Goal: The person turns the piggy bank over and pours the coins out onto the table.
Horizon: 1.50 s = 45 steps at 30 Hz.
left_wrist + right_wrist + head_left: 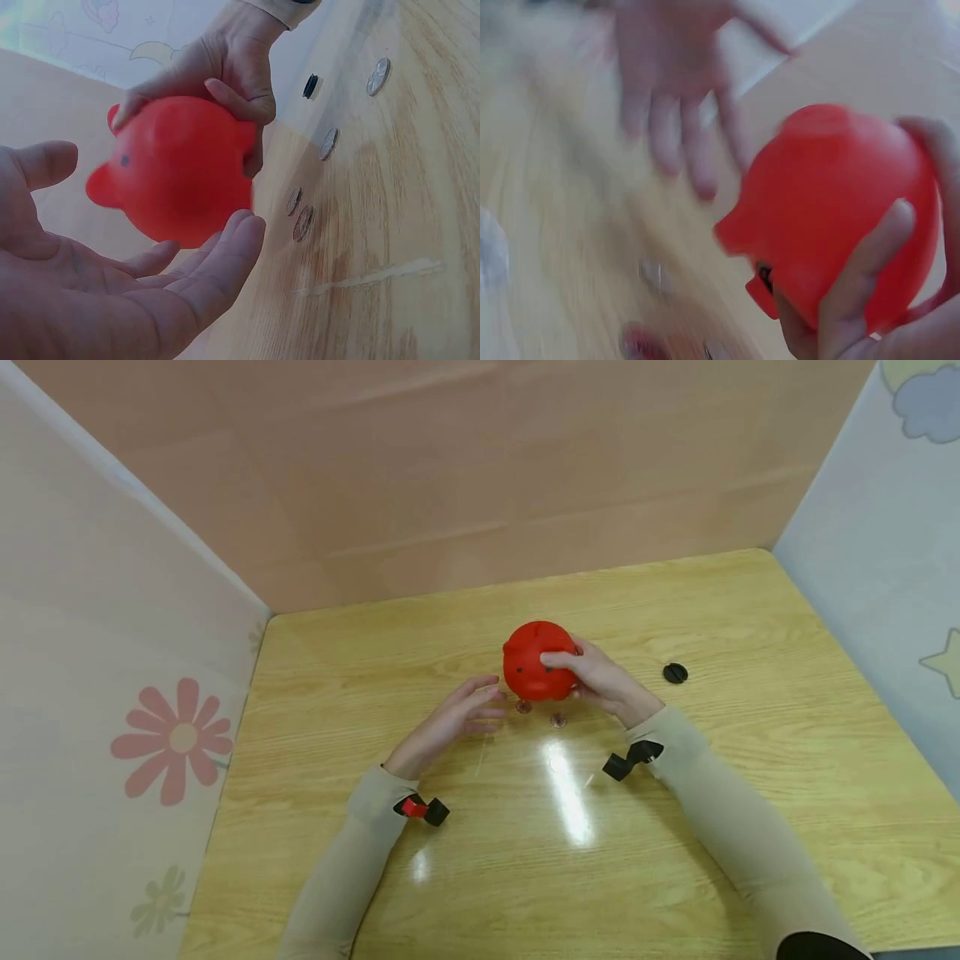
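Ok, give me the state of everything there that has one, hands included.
Piggy bank: held, in the right hand
Right hand: gripping
Left hand: open, empty, near the piggy bank
Coins: loose, lying on the table
Black cap: lying on the table, apart from the piggy bank

The right hand (597,675) grips a round, red piggy bank (528,658) with dark eyes.
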{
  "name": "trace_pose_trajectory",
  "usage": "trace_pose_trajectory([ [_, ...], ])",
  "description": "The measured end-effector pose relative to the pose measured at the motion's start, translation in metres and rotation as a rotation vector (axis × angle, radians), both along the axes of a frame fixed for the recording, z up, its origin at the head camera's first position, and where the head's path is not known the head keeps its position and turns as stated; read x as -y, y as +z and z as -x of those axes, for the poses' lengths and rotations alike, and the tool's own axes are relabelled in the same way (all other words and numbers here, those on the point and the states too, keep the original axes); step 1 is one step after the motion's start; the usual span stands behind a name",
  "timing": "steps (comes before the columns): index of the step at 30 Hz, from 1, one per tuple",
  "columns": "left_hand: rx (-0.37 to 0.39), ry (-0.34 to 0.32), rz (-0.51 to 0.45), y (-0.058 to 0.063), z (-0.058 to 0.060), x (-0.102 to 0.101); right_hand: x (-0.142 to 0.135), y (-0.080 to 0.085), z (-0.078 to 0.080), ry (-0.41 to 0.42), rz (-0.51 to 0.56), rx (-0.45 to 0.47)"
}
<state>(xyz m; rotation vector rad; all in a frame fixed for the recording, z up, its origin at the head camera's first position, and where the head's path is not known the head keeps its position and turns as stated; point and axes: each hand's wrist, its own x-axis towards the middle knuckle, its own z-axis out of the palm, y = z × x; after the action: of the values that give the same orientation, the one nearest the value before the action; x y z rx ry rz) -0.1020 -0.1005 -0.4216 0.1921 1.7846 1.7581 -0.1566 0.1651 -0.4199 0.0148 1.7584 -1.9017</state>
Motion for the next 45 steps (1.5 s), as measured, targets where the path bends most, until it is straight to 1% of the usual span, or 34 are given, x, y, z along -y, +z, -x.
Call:
trace_pose_trajectory([
  [2,-0.011,0.010,0.007,-0.001,0.000,-0.001,0.000,-0.003,-0.002,0.032,0.011,0.006],
  [6,-0.049,0.036,0.054,-0.002,0.000,-0.004,0.009,-0.008,-0.007,0.117,0.013,-0.023],
  [9,-0.068,0.060,0.092,-0.004,0.001,-0.005,0.018,-0.011,-0.012,0.151,0.007,-0.041],
  [12,-0.081,0.082,0.115,-0.006,0.002,-0.004,0.025,-0.012,-0.016,0.173,-0.066,-0.069],
  [14,-0.094,0.091,0.119,-0.007,0.003,-0.003,0.027,-0.012,-0.018,0.193,-0.137,-0.121],
  [17,-0.117,0.111,0.107,-0.008,0.003,-0.001,0.030,-0.008,-0.019,0.223,-0.245,-0.248],
  [20,-0.146,0.134,0.080,-0.006,0.002,0.000,0.029,-0.002,-0.016,0.233,-0.288,-0.369],
  [21,-0.159,0.137,0.066,-0.005,0.001,0.001,0.028,0.000,-0.015,0.238,-0.283,-0.397],
  [22,-0.173,0.139,0.052,-0.004,0.000,0.001,0.026,0.001,-0.014,0.236,-0.254,-0.413],
  [24,-0.200,0.139,0.029,-0.003,-0.001,0.003,0.021,0.002,-0.011,0.216,-0.154,-0.408],
  [26,-0.216,0.136,0.008,-0.001,-0.001,0.003,0.015,0.000,-0.008,0.182,-0.070,-0.387],
  [28,-0.207,0.138,0.008,0.000,-0.001,0.003,0.010,-0.005,-0.006,0.157,-0.005,-0.352],
  [29,-0.198,0.137,0.013,0.000,0.000,0.004,0.008,-0.007,-0.005,0.160,0.023,-0.334],
  [32,-0.165,0.130,0.034,-0.001,0.001,0.004,0.009,-0.013,-0.006,0.216,0.030,-0.305],
  [34,-0.159,0.124,0.049,-0.003,0.002,0.004,0.012,-0.016,-0.009,0.267,-0.014,-0.336],
  [36,-0.159,0.121,0.069,-0.006,0.002,0.004,0.017,-0.017,-0.011,0.306,-0.114,-0.390],
  [38,-0.165,0.119,0.088,-0.009,0.002,0.004,0.023,-0.017,-0.014,0.327,-0.226,-0.451],
  [40,-0.177,0.131,0.099,-0.011,0.002,0.004,0.029,-0.015,-0.016,0.322,-0.314,-0.504],
  [43,-0.195,0.183,0.109,-0.012,0.002,0.004,0.035,-0.011,-0.016,0.287,-0.419,-0.580],
  [45,-0.205,0.201,0.109,-0.012,0.001,0.004,0.036,-0.007,-0.016,0.276,-0.486,-0.626],
])
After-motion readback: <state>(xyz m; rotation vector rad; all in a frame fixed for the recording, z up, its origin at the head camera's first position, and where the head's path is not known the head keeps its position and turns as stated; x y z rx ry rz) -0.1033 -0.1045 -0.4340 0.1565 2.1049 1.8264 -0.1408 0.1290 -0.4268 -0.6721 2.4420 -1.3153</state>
